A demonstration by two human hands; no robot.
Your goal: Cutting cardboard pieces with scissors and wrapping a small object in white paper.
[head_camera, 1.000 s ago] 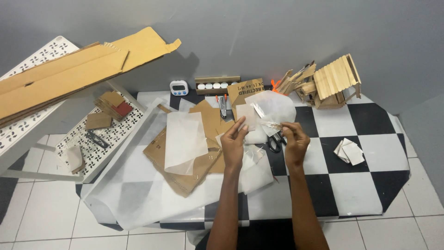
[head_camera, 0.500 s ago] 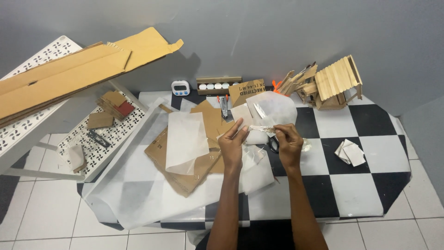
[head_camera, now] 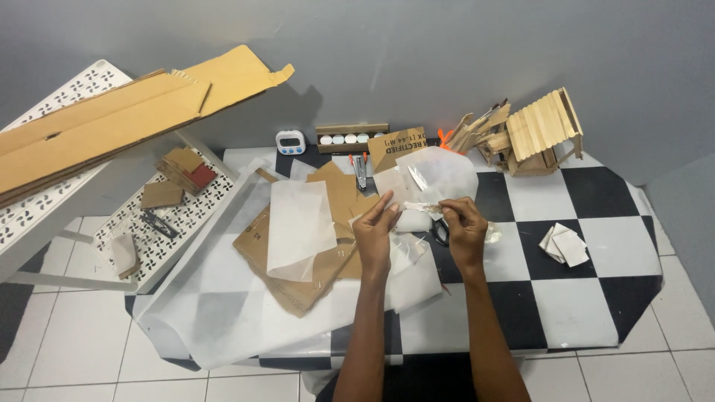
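My left hand and my right hand are raised over a black and white checkered mat. Between their fingertips they pinch a thin, pale strip of paper or tape, stretched level from one hand to the other. Under the hands lie black scissors, partly hidden, and a large translucent white sheet. To the left of my left hand, a white paper sheet rests on brown cardboard pieces.
A stick-built model house stands at the back right. A small timer, a tray of round pots and a cardboard sign line the wall. Folded white papers lie right. White perforated shelves with cardboard stand left.
My hands have drawn closer together and risen slightly, and the strip is now held taut between both of them.
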